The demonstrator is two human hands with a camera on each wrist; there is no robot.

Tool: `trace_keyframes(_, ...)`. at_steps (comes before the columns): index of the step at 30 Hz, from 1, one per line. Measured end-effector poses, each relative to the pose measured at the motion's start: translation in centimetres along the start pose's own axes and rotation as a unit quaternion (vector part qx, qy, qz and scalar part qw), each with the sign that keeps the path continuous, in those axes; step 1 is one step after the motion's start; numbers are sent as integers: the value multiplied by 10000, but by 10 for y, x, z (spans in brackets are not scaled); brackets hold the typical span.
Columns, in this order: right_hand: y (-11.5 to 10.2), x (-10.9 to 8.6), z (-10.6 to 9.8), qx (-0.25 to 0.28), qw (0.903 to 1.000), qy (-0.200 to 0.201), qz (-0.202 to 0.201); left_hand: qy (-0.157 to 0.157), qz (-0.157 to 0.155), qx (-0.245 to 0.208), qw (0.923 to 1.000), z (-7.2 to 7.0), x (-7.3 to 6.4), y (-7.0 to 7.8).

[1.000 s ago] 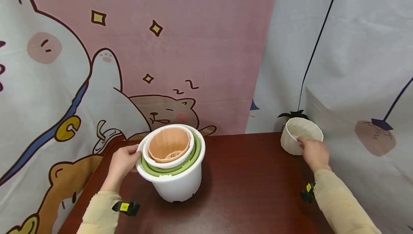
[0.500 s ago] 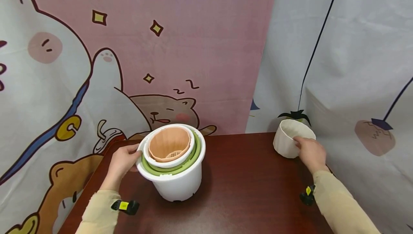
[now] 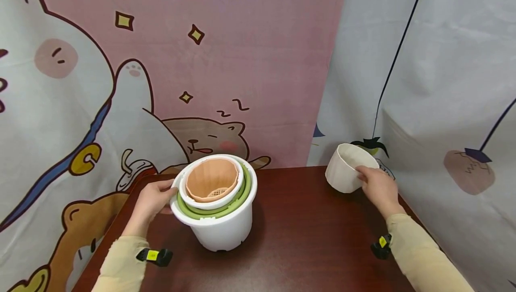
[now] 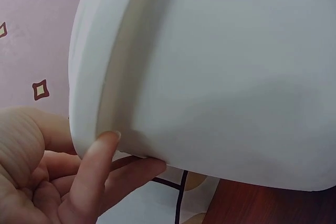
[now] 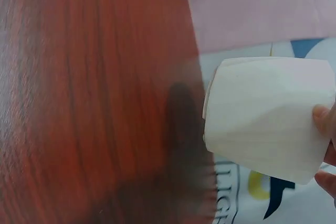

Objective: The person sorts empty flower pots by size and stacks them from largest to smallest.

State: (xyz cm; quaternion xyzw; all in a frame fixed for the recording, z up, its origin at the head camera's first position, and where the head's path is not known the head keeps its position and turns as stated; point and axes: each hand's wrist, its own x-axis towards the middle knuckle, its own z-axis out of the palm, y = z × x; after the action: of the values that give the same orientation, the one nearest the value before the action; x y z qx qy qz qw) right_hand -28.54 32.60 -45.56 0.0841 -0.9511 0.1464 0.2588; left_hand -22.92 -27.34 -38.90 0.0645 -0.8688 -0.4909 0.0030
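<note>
On the table stands a large white flowerpot (image 3: 223,234) with smaller pots nested in it. A green pot (image 3: 219,213), a white inner pot and an orange pot (image 3: 209,180) with a perforated base show at its mouth. My left hand (image 3: 152,200) grips the large pot's rim on its left side. In the left wrist view, thumb and fingers (image 4: 94,169) close around that rim. At the far right, my right hand (image 3: 380,189) pinches the near rim of a small cream-white pot (image 3: 339,173). This pot is tilted and raised, as the right wrist view of the cream-white pot (image 5: 268,116) shows.
The dark red-brown table (image 3: 306,238) carries the nested pots on its left half. A pink cartoon-printed cloth (image 3: 258,59) hangs right behind it. A pale grey cloth (image 3: 443,104) closes off the right side. Both wrists wear small black devices, such as the left wrist device (image 3: 155,256).
My right hand has moved left with the small cream-white pot, which now tilts more and sits higher. The left hand and the nested pots have stayed in place.
</note>
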Motion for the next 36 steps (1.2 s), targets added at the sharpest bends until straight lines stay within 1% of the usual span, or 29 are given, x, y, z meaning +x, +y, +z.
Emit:
trace_keyframes(4, -13, 5, -5, 142, 9995, 194, -214, -39, -26, -35, 10000, -1, 0, 0)
trace_keyframes(11, -43, 18, -18, 432, 9971, 484, -388, -82, -17, -17, 10000, -1, 1, -1)
trace_keyframes(16, -66, 28, -25, 602, 9928, 752, -708, -63, -37, -38, 10000, -1, 1, -1)
trace_keyframes(21, -87, 36, -26, 780, 9883, 862, -992, -55, -61, -41, 10000, -2, 1, -1)
trace_keyframes(25, -102, 39, -28, 974, 9835, 928, -1212, -53, -97, 17, 9999, -2, 1, 0)
trace_keyframes(31, -125, 45, -30, 1154, 9728, 1121, -1664, -50, -109, 50, 9999, -2, 0, 0)
trace_keyframes(36, -144, 52, -32, 1281, 9650, 1210, -1944, -47, -103, 46, 9999, -2, 1, 1)
